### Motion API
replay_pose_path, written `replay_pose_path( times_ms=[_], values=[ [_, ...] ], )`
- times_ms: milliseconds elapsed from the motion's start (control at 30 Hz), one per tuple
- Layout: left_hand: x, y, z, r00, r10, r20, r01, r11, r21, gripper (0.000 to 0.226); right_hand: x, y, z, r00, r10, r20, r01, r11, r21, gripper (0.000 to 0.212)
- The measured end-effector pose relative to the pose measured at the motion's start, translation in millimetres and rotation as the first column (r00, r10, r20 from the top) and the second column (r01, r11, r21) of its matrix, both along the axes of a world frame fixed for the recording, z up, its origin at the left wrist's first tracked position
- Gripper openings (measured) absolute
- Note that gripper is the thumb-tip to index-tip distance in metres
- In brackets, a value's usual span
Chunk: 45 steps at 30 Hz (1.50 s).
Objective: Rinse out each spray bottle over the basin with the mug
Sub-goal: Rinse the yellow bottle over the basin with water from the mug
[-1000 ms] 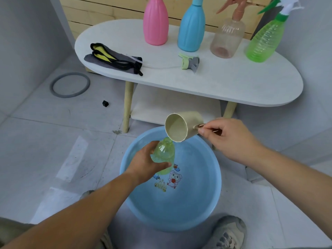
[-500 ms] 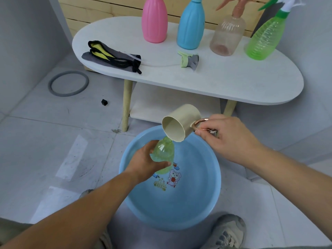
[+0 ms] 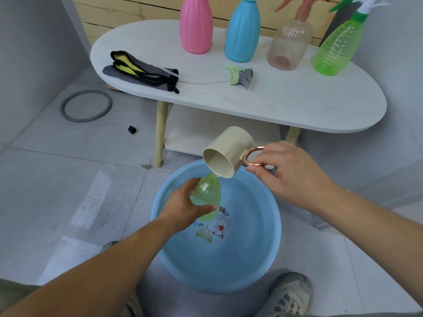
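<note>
My left hand [image 3: 183, 207] grips a small clear green bottle [image 3: 207, 194] with no spray head, held upright over the blue basin [image 3: 270, 252] on the floor. My right hand [image 3: 290, 172] pinches the copper ring handle of a beige mug [image 3: 226, 151]. The mug is tipped steeply, its lower lip right above the bottle's open neck. On the white table [image 3: 286, 104] stand a pink bottle [image 3: 195, 24], a blue bottle [image 3: 243, 30], a peach spray bottle [image 3: 289, 42] and a green spray bottle [image 3: 337, 46].
A loose green and grey spray head [image 3: 240, 76] with its tube lies on the table beside a folded grey, yellow and black cloth [image 3: 142, 70]. A grey ring [image 3: 85, 105] and a small black piece [image 3: 132, 129] lie on the tiled floor. My shoes flank the basin.
The mug has tipped further, its base rising and its mouth turning downward over the bottle neck. The left hand and bottle have stayed in place.
</note>
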State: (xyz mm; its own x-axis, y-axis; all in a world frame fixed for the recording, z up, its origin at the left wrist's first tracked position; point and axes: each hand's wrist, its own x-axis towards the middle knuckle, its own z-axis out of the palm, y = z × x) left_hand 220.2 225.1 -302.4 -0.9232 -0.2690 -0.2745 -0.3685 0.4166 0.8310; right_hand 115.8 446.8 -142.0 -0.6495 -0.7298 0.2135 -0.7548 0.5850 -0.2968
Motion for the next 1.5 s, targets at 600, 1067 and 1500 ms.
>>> replay_pose_path(
  times_ms=[600, 1067, 1500],
  values=[
    [1.6, 0.8, 3.1, 1.0, 0.01, 0.025, -0.01, 1.0, -0.007, 0.085, -7.1, 0.7, -5.3, 0.945, 0.196, -0.263, -0.205, 0.979, -0.008, 0.03],
    [2.4, 1.2, 7.7, 1.0, 0.013, 0.015, -0.013, 1.0, -0.017, 0.08, -2.9, -0.1, -4.5, 0.994, 0.03, -0.11, -0.032, 0.999, -0.017, 0.025],
    [-7.2, 3.1, 52.3, 0.995, 0.005, -0.099, -0.007, 1.0, -0.02, 0.068, -3.6, 13.9, 28.8, 0.527, -0.175, 0.831, 0.608, 0.761, -0.225, 0.03]
  ],
)
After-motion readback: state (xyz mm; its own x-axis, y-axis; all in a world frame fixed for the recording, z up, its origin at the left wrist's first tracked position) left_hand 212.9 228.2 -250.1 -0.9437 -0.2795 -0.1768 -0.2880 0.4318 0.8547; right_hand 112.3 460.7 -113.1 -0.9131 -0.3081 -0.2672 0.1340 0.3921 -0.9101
